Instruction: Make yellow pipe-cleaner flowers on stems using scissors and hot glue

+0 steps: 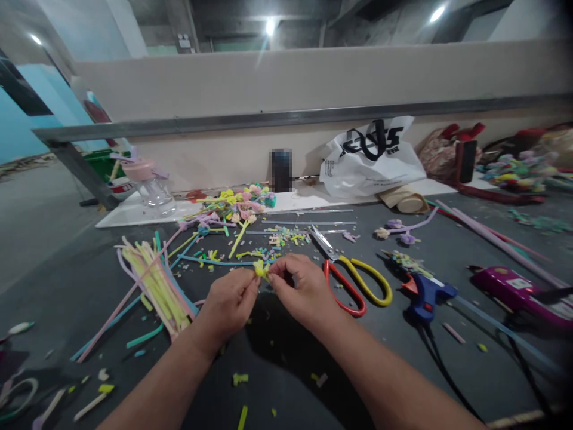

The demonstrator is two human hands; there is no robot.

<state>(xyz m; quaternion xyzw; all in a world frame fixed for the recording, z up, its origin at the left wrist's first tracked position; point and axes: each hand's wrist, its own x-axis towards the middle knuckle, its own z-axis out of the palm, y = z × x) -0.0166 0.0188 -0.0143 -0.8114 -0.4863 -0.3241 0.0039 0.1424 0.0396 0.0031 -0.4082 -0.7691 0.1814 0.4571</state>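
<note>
The yellow tuft (pixel 261 269) pinched between the left hand (pixel 230 301) and the right hand (pixel 304 292) looks fuzzy and soft, like chenille pile. The pipe cleaners (pixel 156 280) in the pastel bundle show the same matt, furry nap. The scissors (pixel 349 272) have bright, smooth metal blades and glossy plastic-coated loops in red and yellow. The glue gun (pixel 427 292) is blue plastic with a dull sheen, and its cord looks like black rubber. The table (pixel 277 352) has a dark, matt, slightly grainy surface. The bag (pixel 371 161) is thin white plastic, crinkled and faintly shiny. The bottle (pixel 154 191) is clear, glossy plastic with a pink lid.
</note>
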